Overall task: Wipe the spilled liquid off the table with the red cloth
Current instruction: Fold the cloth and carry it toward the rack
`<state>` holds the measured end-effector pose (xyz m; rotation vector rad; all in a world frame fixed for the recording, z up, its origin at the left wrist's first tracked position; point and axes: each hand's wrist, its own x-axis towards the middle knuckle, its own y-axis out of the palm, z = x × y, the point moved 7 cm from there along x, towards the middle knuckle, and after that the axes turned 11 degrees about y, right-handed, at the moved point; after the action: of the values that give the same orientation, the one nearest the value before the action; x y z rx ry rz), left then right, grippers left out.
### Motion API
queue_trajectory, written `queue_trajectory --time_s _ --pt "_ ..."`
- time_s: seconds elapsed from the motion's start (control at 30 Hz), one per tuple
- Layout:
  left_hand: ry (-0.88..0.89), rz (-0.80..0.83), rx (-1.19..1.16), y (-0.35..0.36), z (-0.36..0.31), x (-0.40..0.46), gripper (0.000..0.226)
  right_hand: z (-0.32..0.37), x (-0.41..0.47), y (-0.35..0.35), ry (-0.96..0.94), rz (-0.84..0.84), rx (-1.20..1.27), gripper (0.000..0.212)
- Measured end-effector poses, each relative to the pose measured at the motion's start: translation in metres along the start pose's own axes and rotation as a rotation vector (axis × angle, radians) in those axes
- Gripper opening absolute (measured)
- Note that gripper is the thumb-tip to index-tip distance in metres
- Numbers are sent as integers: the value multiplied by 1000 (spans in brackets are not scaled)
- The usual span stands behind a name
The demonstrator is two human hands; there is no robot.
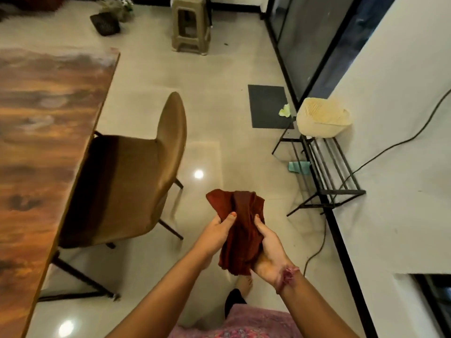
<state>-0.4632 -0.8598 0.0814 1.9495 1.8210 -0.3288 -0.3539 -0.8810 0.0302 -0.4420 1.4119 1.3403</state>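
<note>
**Red cloth gathered in both hands, table yet to be wiped**

Head camera: A person stands on the tiled floor, holding the red cloth (240, 230) bunched between both hands near the middle of the scene, well apart from the wooden table (46, 132) that runs along the left edge. The left hand (219, 230) grips the cloth's left side, thumb pressed on top and fingers curled beneath, out of sight. The right hand (267, 250) clasps the right side and lower end, palm turned inward, thumb laid on the fabric. Both forearms reach forward from the near edge and converge on the cloth, which looks to be held this way to fold or wad it into a pad for wiping. No spilled liquid can be made out on the blurred tabletop. A brown chair (144, 172) is tucked against the table's right side, between the person and the table. A metal rack (327, 172) stands by the right wall.
</note>
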Motion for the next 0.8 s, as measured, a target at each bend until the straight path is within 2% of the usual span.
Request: queue_trajectory --time_s 0.13,0.23,0.33,0.57,0.8 --pt "-66 -59 -98 20 -13 56 24 76 -2 -27 -39 64 -47 52" --pt "-159 -98 -246 37 -17 93 21 130 -3 -54 -140 -17 -154 54" --pt "-228 -93 -335 56 -23 124 25 185 0 -85 -243 -127 -162 57" --pt "-332 1 -398 94 -37 211 30 285 24 -113 -275 -158 -105 35" --pt "-426 127 -362 113 -72 330 30 373 55 -123 -354 -370 -46 21"
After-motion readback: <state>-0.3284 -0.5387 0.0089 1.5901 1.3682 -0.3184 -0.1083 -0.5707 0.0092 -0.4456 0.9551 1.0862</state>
